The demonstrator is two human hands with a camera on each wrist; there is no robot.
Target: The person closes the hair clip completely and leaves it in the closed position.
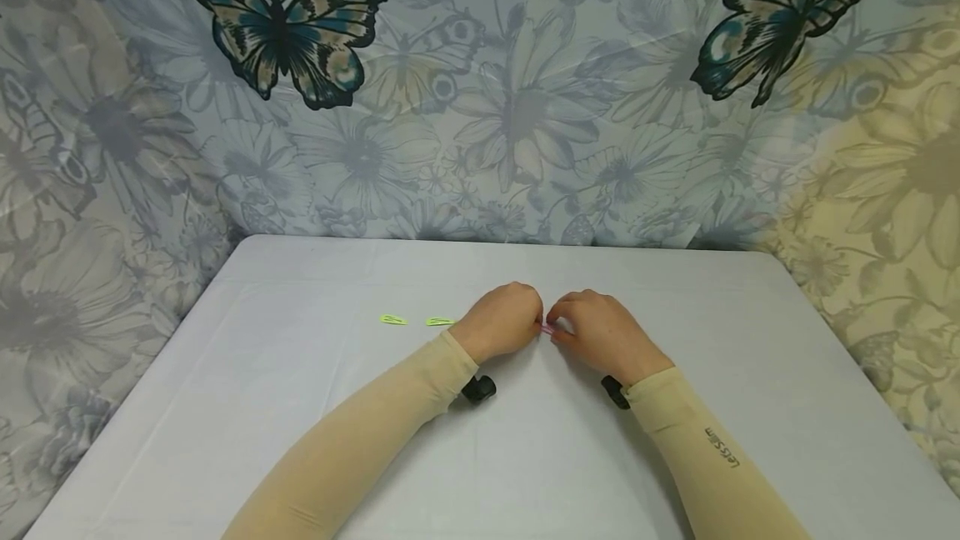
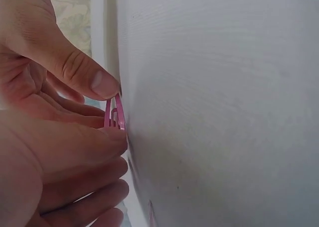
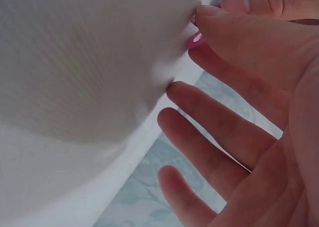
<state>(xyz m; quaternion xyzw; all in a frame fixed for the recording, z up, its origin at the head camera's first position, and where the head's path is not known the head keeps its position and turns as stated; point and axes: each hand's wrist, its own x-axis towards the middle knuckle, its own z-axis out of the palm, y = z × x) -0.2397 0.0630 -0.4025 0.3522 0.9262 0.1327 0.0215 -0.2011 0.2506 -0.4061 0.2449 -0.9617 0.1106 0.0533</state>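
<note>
A pink snap hair clip (image 2: 121, 112) is pinched between the two hands, just above the white tabletop. My left hand (image 1: 501, 322) grips one end between thumb and fingers. At the other end, the thumb and index finger of my right hand (image 1: 607, 336) pinch it; its remaining fingers spread loosely in the right wrist view. Part of the clip shows between the hands in the head view, while fingers cover the rest. A pink tip (image 2: 151, 216) of another thing lies on the table at the bottom of the left wrist view.
Two yellow-green snap hair clips lie left of the hands, an outer clip (image 1: 393, 320) and an inner clip (image 1: 439, 322) close to the left wrist. The white table (image 1: 300, 407) ends at a patterned cloth backdrop (image 1: 525, 132). Black wrist cameras sit under both wrists.
</note>
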